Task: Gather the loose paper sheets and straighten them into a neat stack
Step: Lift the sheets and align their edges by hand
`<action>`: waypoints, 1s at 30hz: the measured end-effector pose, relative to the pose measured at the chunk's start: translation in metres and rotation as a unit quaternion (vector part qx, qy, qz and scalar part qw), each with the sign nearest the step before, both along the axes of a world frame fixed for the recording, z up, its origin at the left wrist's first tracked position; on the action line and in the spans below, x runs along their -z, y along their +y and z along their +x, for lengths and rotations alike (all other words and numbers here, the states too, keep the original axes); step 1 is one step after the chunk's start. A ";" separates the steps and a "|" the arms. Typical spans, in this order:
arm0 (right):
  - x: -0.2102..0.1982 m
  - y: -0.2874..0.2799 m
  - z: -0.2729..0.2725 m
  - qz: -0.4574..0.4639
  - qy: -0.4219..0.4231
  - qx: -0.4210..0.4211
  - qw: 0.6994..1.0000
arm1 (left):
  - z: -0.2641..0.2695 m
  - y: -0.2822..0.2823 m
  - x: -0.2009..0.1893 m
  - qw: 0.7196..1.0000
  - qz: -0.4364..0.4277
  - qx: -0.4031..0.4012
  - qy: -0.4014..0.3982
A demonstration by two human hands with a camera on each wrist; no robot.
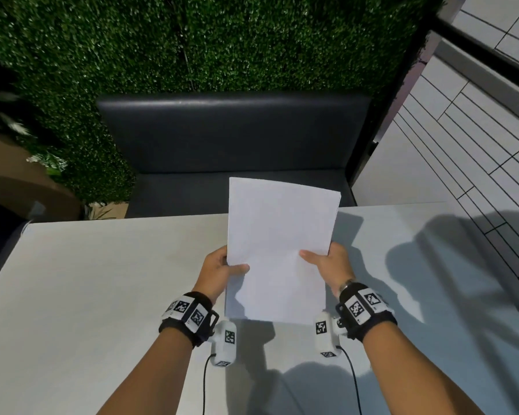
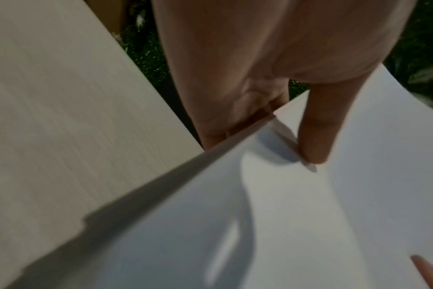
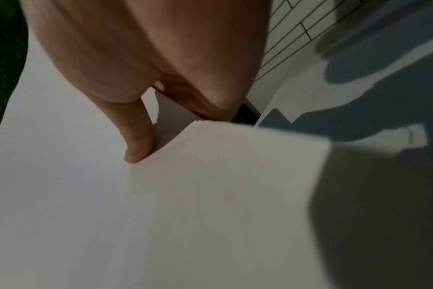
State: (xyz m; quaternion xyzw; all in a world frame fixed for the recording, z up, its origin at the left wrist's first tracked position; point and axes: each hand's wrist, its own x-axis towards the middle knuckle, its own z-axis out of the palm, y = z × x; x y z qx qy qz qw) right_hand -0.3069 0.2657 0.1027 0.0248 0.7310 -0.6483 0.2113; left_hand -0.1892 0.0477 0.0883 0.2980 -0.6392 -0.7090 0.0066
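Paper sheets point(image 1: 277, 250), gathered into one white bundle, stand between two hands above a pale counter point(image 1: 102, 280) in the head view; the bundle's long axis runs away from the person, toward a dark padded bench point(image 1: 231, 136) and a green hedge wall point(image 1: 192, 40); its near short edge points down at the counter, though whether it touches the surface cannot be told; the left hand point(image 1: 219, 269) clasps the left long edge with the thumb across the front face, and the right hand point(image 1: 327, 263) clasps the right long edge the same way; both hands sit in the lower half of the bundle, level with each other, neither nearer than the other; the far top corner looks slightly skewed, so the edges are judged not yet fully squared.

Left wrist view: the left hand point(image 2: 260, 68) pinches the sheets point(image 2: 309, 215), thumb point(image 2: 317, 133) pressed flat on the front face, fingers hidden behind; the paper's edge runs diagonally across the picture, with the counter point(image 2: 62, 117) beside it.

Right wrist view: the right hand point(image 3: 161, 48) grips the opposite edge of the sheets point(image 3: 161, 205), thumb point(image 3: 139, 140) on the front, fingers tucked behind; near the corner a thin step shows between layers, suggesting a sheet sits a little out of line; the next move, as a judgement, is a downward tap of the near short edge on the counter.
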 end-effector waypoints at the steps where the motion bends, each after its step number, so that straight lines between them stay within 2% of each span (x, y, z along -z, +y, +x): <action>1: -0.003 0.002 -0.002 -0.011 -0.011 0.006 1.000 | 0.002 0.001 -0.004 0.999 0.031 0.020 -0.002; 3: -0.007 0.007 -0.004 -0.032 -0.032 0.015 0.999 | 0.008 0.007 -0.010 0.996 0.066 0.056 -0.004; 6: -0.006 0.017 0.003 -0.072 -0.088 -0.004 0.993 | 0.011 0.016 -0.020 0.998 0.043 0.047 0.008; 12: 0.007 0.041 0.035 -0.021 -0.217 -0.166 0.962 | 0.013 0.008 -0.026 1.000 0.001 -0.016 0.014; 15: 0.008 0.044 0.044 -0.022 -0.202 -0.177 0.963 | 0.015 0.006 -0.024 0.999 -0.010 -0.033 0.006; 19: -0.003 0.034 0.052 0.038 -0.133 -0.150 0.979 | 0.014 0.008 -0.028 0.998 -0.024 -0.056 0.015; 24: -0.002 0.030 0.061 0.092 -0.088 -0.120 0.985 | 0.014 0.010 -0.027 0.996 -0.057 -0.074 0.016; 27: 0.003 0.036 0.064 0.081 -0.118 -0.130 0.981 | 0.017 0.009 -0.029 0.995 -0.056 -0.082 0.015; 30: 0.002 0.042 0.066 0.006 -0.182 -0.146 0.972 | 0.018 0.007 -0.034 0.995 -0.047 -0.089 0.021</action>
